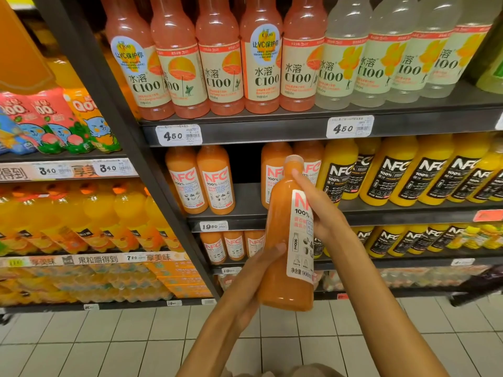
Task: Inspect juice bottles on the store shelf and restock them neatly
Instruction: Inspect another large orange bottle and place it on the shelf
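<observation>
A supermarket aisle with a pale tiled floor point(109, 336) is shown, faced by dark metal shelving stocked with drinks. On the top shelf, pink C100 bottles point(220, 63) are lined up beside cloudy white C100 bottles point(345, 63). On the middle shelf point(245, 205), two orange NFC bottles point(201, 180) are stood at the left, then an open gap point(245, 170), then more orange ones, partly hidden, and a row of yellow black-labelled NFC orange juice bottles point(408, 172) to the right.

An orange NFC juice bottle point(288, 240) is held upright in front of that gap, well clear of the shelf. Its lower body is cupped by the left hand point(253, 278), whose fingers are curled round the far side. Its shoulder and label are gripped by the right hand point(321, 210), with the thumb laid along the neck just under the cap. The bottle is filled nearly to the neck with opaque orange juice, and the cap is on.

Inspection appears to be the step in hand, the label being turned toward the right. The next move would probably call for the bottle to be lifted into the gap, set upright, and turned label-forward in line with its neighbours.
</observation>
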The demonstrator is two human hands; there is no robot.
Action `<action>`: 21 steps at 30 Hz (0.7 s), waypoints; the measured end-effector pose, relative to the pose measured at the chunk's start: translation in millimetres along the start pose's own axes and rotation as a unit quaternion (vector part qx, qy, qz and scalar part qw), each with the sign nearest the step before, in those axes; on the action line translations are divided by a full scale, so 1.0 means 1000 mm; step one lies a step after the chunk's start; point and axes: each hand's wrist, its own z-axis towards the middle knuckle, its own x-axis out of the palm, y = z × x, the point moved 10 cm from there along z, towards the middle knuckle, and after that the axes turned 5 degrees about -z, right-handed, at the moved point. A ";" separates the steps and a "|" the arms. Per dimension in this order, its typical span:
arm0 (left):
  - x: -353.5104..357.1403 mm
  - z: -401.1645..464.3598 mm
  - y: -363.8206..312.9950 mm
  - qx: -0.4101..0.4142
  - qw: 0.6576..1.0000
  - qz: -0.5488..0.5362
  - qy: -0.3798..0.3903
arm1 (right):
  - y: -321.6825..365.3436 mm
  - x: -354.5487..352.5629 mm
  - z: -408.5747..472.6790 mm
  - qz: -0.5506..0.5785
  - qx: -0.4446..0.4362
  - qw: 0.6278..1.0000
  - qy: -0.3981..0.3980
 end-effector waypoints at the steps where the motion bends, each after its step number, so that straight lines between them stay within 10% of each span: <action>1: -0.002 0.002 0.002 0.001 1.000 -0.005 -0.007 | 0.005 0.002 -0.002 -0.004 -0.025 1.000 0.000; 16: 0.004 0.032 -0.023 0.015 0.999 0.019 0.034 | 0.085 0.048 -0.078 -0.007 -0.287 0.942 0.173; 21: 0.010 0.035 -0.028 0.078 0.997 -0.020 0.014 | 0.097 0.036 -0.082 -0.050 -0.312 0.943 0.106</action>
